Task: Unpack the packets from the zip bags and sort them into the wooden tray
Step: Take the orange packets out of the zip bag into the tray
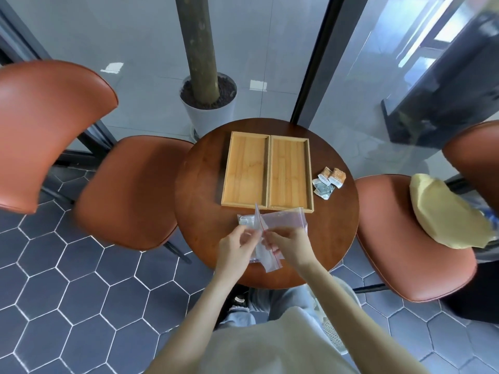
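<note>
Two shallow wooden trays lie side by side on the round wooden table, the left tray and the right tray, both with nothing in them. A few small packets, some orange-and-white and some silver, lie on the table right of the trays. My left hand and my right hand both pinch the red-striped top of a clear zip bag above the table's near edge. Another clear zip bag lies flat under it, and pale packets show through plastic at the left.
Orange-brown chairs stand left and right of the table; the right seat carries a yellow cushion. A white pot with a tree trunk stands beyond the table, in front of glass walls.
</note>
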`<state>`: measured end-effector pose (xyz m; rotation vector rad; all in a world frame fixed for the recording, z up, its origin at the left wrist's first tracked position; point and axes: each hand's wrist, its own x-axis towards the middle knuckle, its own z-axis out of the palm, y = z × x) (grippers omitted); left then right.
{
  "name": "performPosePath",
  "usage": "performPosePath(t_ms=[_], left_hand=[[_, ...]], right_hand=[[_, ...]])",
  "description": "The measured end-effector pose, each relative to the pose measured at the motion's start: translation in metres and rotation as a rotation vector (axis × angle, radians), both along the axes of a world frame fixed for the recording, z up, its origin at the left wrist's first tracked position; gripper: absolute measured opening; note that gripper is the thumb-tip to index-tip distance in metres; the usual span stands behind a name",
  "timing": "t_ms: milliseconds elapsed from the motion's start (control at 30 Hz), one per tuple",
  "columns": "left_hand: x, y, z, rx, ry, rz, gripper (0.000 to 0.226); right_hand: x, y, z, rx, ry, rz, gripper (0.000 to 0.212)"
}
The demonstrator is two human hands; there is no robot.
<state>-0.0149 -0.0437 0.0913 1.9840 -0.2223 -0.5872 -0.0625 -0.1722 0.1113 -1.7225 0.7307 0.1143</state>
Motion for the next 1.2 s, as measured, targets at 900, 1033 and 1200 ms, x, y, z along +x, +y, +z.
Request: performPosePath(t_ms=[900, 1033, 1200], left_hand=[[-0.004, -0.004, 0.025, 0.368, -0.252, -0.038, 0.018], [0.005, -0.006, 0.037, 0.47, -0.326, -0.091, 0.018], [0.003, -0.012, 0.038, 0.428, -0.122, -0.154, 0.034]], right_hand=[[-0.032, -0.03, -0.015, -0.443, -0.031, -0.355, 0.011], [-0.032, -0.033, -0.017, -0.711, -0.152, -0.099, 0.012], [-0.023, -0.026, -0.005, -0.613, -0.172, -0.04, 0.011]])
